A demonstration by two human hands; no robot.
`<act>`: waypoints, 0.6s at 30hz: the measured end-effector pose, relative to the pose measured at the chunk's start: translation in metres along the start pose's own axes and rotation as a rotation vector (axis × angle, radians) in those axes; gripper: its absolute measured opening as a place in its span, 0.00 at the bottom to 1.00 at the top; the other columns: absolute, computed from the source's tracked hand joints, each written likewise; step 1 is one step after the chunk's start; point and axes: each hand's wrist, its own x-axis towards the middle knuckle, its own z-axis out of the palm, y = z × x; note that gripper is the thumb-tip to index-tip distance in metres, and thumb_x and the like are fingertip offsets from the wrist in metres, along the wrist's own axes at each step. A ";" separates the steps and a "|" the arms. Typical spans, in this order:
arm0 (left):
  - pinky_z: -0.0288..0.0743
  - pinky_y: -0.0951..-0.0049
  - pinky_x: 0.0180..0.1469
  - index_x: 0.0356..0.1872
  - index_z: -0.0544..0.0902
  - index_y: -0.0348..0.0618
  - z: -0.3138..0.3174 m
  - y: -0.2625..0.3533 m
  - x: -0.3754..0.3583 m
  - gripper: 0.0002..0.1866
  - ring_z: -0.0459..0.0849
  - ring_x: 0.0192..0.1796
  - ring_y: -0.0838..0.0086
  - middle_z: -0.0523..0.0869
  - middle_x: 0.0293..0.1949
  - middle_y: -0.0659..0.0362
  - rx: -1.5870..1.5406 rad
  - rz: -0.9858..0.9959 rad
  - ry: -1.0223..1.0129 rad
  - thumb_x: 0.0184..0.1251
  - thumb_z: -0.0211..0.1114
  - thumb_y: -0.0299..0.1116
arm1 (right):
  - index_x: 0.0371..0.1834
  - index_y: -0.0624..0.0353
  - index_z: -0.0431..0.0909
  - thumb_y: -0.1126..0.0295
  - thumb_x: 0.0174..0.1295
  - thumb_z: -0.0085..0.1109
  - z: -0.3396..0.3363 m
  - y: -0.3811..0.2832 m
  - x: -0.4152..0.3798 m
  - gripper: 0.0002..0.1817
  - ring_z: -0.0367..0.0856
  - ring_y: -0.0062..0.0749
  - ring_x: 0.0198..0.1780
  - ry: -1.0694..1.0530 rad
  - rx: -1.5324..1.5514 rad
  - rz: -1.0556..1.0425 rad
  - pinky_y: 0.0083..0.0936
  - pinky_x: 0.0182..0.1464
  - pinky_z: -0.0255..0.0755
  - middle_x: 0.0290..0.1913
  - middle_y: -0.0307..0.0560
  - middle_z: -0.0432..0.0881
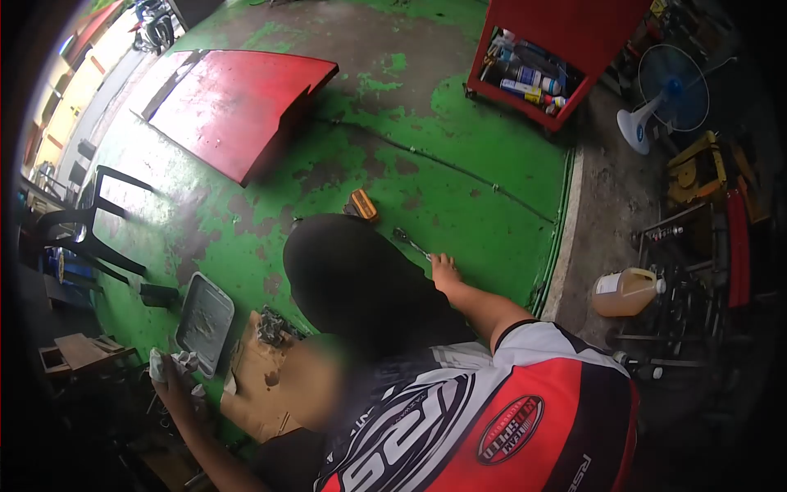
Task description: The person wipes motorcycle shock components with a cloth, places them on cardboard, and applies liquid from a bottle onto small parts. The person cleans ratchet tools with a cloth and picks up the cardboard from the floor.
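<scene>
My left hand (170, 379), at the lower left, is closed around a crumpled white rag (157, 366). The grey tray (205, 324) lies on the floor just beyond it, with dark residue inside. My right hand (443, 271) reaches down to the green floor, its fingers curled at the handle end of a ratchet wrench (411, 243). The ratchet's head points away from me. A yellow-and-black tool or meter (361, 205) rests on the floor ahead of the ratchet. My dark-clothed knee (361, 271) hides part of the floor between my hands.
Stained cardboard (254, 385) with a dark greasy part (270, 326) lies beside the tray. A red panel (238, 107) is on the floor ahead, a black chair (90, 225) to the left. A red tool cart (541, 61), a fan (668, 94) and a jug (627, 293) stand right.
</scene>
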 end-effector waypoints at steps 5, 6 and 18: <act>0.76 0.76 0.41 0.46 0.83 0.36 0.007 0.004 -0.001 0.13 0.79 0.39 0.80 0.83 0.39 0.63 0.116 -0.006 0.053 0.77 0.65 0.38 | 0.56 0.56 0.73 0.65 0.62 0.68 -0.008 -0.011 0.016 0.21 0.82 0.57 0.55 -0.110 0.075 0.081 0.49 0.57 0.78 0.53 0.55 0.82; 0.76 0.75 0.42 0.46 0.83 0.36 0.010 0.004 0.001 0.13 0.79 0.39 0.80 0.83 0.39 0.63 0.107 -0.017 0.030 0.77 0.65 0.39 | 0.54 0.56 0.73 0.64 0.63 0.67 -0.008 -0.011 0.020 0.19 0.83 0.58 0.52 -0.119 0.055 0.065 0.50 0.55 0.78 0.50 0.56 0.83; 0.74 0.71 0.57 0.64 0.77 0.38 0.037 0.043 -0.020 0.22 0.82 0.53 0.74 0.83 0.53 0.59 -0.184 -0.183 -0.136 0.77 0.57 0.42 | 0.28 0.62 0.78 0.60 0.59 0.54 -0.036 -0.063 0.103 0.15 0.81 0.42 0.21 -0.179 0.593 -0.082 0.40 0.24 0.74 0.20 0.52 0.79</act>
